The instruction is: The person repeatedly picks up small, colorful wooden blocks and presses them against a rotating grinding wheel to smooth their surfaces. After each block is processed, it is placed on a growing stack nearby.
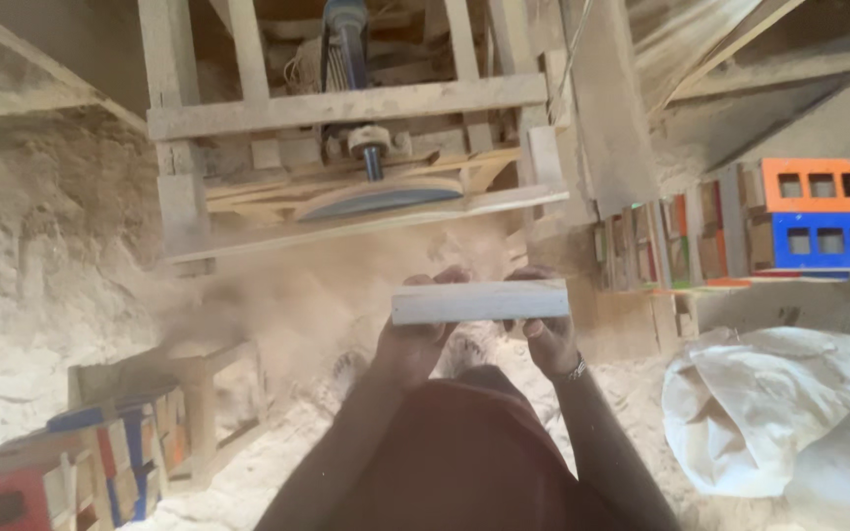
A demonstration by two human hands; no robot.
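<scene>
I hold a pale rectangular wooden block (479, 301) level in front of me with both hands. My left hand (413, 344) grips its left end from below, and my right hand (545, 339), with a bracelet at the wrist, grips its right end. Just above and beyond the block a round sanding disc (378, 200) sits on a motor shaft inside a rough wooden frame (346, 103). The block is apart from the disc. A cloud of sawdust hangs in the air under the frame.
Painted wooden pieces stand stacked at the right, with an orange block (821, 185) and a blue block (819, 241) with square holes. A white sack (769, 403) lies lower right. More coloured wooden pieces (100, 452) sit lower left. Sawdust covers the ground.
</scene>
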